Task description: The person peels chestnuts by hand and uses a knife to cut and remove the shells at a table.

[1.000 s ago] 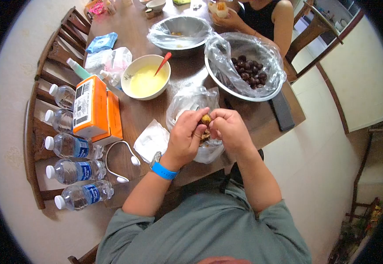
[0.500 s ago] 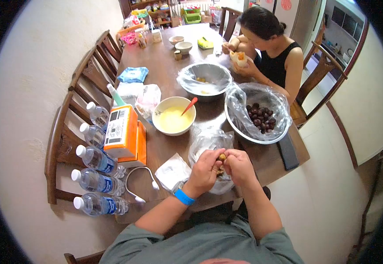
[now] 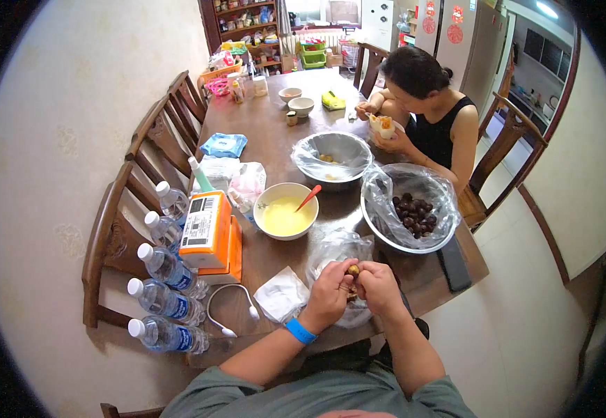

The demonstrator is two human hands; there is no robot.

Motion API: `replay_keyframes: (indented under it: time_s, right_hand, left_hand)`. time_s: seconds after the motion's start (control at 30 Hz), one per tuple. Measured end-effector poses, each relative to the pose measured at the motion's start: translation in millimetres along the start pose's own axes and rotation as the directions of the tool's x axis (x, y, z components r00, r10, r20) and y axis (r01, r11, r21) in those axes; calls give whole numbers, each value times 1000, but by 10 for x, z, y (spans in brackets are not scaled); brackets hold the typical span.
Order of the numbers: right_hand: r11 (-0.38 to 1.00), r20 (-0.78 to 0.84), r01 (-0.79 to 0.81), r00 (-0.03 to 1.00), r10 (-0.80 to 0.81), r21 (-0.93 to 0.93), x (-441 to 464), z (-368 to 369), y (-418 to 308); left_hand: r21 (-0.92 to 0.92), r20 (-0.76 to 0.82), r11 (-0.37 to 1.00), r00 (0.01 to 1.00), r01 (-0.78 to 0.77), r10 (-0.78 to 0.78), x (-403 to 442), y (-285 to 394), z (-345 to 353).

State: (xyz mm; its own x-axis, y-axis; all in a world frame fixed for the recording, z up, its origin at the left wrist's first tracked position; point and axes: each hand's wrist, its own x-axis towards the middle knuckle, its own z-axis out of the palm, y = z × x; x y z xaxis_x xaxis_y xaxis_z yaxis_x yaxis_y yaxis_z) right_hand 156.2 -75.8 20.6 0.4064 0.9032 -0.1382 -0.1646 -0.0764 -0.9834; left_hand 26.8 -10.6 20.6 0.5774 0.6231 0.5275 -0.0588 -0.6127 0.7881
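Over the near edge of the table, my left hand (image 3: pixel 328 299) and my right hand (image 3: pixel 378 287) meet, fingertips closed around a small yellowish-brown chestnut (image 3: pixel 353 269). Beneath them lies a clear plastic bag (image 3: pixel 341 247) with brown shell pieces, partly hidden by my hands. Dark brown chestnuts (image 3: pixel 415 214) fill part of a bag-lined basin (image 3: pixel 395 245) to the right. Farther back, a second metal basin (image 3: pixel 327 177), also lined with plastic, holds a few yellowish pieces. A white napkin (image 3: pixel 280 295) lies just left of my left hand.
A bowl of yellow liquid (image 3: pixel 285 216) holds a red spoon (image 3: pixel 308 198). Orange boxes (image 3: pixel 210 240) and several water bottles (image 3: pixel 167 301) line the left side. A black phone (image 3: pixel 454 266) lies at the right edge. A person (image 3: pixel 434 132) sits across, holding food.
The camera view has tilted up, so the table appears lower and more of the back shelves shows. My hands still hold the chestnut together, with only slight finger movement.
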Motion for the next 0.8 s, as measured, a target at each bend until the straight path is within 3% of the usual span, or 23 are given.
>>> replay_keyframes:
  time_s: [0.23,0.5,0.6,0.8]
  right_hand:
    - [994,-6,-48,999,49,98,-77,0,-109]
    - [999,30,-26,999,25,38,-125,-76,-135]
    - [997,142,-73,987,69,21,-112,-164,-120]
    - [985,122,-86,990,68,146,-98,-125,-29]
  left_hand:
    - [-160,88,982,992,104,-91,-3,-83,-27]
    - [-86,137,995,990,44,-32,40,-38,-74]
    - [-59,146,998,989,7,2,38,-29,-70]
    - [-25,111,998,992,-53,55,32,-27,-50]
